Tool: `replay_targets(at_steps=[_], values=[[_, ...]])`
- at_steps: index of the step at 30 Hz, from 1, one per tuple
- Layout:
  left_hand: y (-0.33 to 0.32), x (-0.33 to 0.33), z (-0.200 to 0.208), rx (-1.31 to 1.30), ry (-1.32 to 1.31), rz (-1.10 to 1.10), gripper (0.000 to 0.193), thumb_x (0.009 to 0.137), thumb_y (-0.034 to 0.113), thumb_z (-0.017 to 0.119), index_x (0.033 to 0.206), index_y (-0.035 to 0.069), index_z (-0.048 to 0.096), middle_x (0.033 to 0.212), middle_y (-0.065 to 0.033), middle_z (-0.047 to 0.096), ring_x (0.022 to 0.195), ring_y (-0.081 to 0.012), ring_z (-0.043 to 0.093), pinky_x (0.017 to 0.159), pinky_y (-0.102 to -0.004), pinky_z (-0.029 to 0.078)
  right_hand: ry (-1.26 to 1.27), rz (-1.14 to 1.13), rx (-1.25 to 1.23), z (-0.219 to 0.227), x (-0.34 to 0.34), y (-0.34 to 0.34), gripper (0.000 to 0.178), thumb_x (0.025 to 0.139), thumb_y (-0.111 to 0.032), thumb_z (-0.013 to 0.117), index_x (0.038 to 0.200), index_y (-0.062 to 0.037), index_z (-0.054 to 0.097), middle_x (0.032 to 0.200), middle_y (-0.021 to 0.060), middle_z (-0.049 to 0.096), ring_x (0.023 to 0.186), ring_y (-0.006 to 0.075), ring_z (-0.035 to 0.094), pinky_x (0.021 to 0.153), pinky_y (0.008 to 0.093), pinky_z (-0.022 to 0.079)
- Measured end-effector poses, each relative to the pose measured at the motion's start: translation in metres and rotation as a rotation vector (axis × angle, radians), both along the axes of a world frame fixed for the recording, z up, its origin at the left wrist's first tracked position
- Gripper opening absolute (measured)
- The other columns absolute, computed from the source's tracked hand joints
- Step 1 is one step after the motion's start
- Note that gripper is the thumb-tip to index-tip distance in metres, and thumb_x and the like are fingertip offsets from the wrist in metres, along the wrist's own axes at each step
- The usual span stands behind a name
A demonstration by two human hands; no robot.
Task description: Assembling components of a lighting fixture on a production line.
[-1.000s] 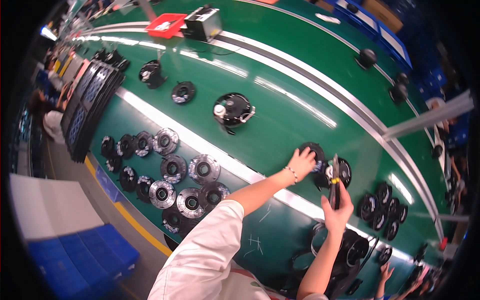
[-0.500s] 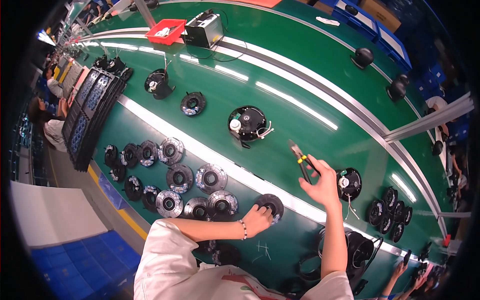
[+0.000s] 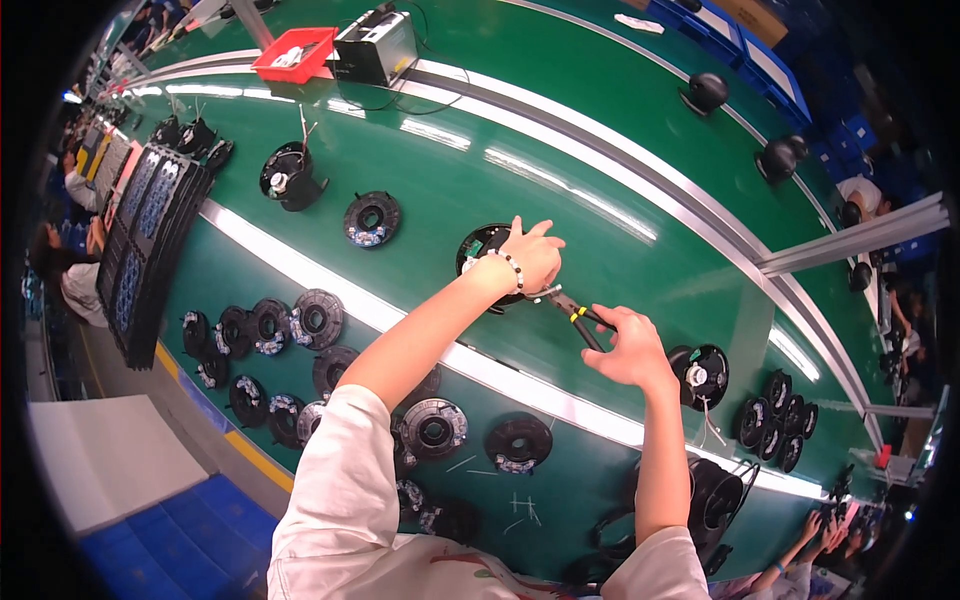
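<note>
My left hand (image 3: 533, 258), fingers spread, lies over a round black housing (image 3: 476, 243) in the middle of the green bench and hides most of it. Green circuitry shows at its left edge. In my right hand (image 3: 632, 345) is a pair of pliers (image 3: 584, 326) with black and yellow handles. The pliers' jaws reach the white wire ends at the housing's right side; whether they grip the wires I cannot tell. Nearer to me lies a black ring-shaped part (image 3: 519, 443) with small electronics on its rim.
Several similar ring parts (image 3: 316, 319) lie at the left. Another ring part (image 3: 371, 219) and a wired housing (image 3: 290, 177) sit farther left. To the right are a second wired housing (image 3: 703, 375) and black rings (image 3: 777, 412). A red bin (image 3: 296, 54) stands beside a metal box (image 3: 376, 48).
My left hand has let go of the near ring part and moved up onto the housing. The pliers have shifted left, to the wires. The whole view has shifted slightly.
</note>
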State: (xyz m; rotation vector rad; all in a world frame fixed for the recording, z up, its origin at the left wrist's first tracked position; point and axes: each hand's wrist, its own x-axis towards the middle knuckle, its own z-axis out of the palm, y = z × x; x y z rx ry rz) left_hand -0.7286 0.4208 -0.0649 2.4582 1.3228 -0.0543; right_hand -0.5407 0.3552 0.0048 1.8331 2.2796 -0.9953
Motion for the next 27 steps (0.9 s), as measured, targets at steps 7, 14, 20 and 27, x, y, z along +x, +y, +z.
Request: replay_targets(at_steps=[7,14,20,27], values=[[0.009,-0.013,-0.004,-0.011,-0.293,0.081,0.009,0.064,0.016,0.068,0.066,0.007,0.065,0.112,-0.0081,0.055,0.113,-0.028,0.043,0.091,-0.0381,0.037,0.011,-0.025,-0.02,-0.007,0.004,-0.005,0.062,0.057,-0.023,0.064,0.113,-0.0016,0.052,0.094,0.0094,0.057,0.091,0.0242,0.054,0.081,0.0324,0.043],[0.0,-0.01,-0.008,0.01,-0.384,0.079,0.015,0.063,0.018,0.071,0.064,0.005,0.063,0.109,-0.0099,0.057,0.107,-0.0269,0.047,0.088,-0.0347,0.04,-0.05,-0.013,0.038,-0.02,-0.005,-0.008,0.062,0.058,-0.022,0.063,0.115,-0.0022,0.05,0.098,0.0099,0.055,0.095,0.0246,0.053,0.082,0.0337,0.043],[-0.001,-0.004,-0.007,-0.06,-0.421,0.073,0.014,0.065,0.016,0.069,0.063,0.005,0.062,0.111,-0.0101,0.055,0.112,-0.0294,0.043,0.092,-0.0361,0.037,-0.133,0.007,0.184,-0.025,-0.011,-0.007,0.056,0.057,-0.021,0.064,0.11,-0.0044,0.055,0.091,0.01,0.057,0.09,0.0261,0.054,0.08,0.036,0.044],[-0.035,-0.006,0.022,0.1,-1.063,0.445,0.014,0.073,0.015,0.064,0.074,0.001,0.062,0.073,-0.0109,0.064,0.062,-0.0208,0.063,0.059,-0.0275,0.05,-0.061,-0.1,0.245,-0.015,0.03,-0.016,0.046,0.058,-0.023,0.066,0.1,-0.0059,0.059,0.08,0.0101,0.06,0.077,0.027,0.059,0.068,0.0372,0.047]])
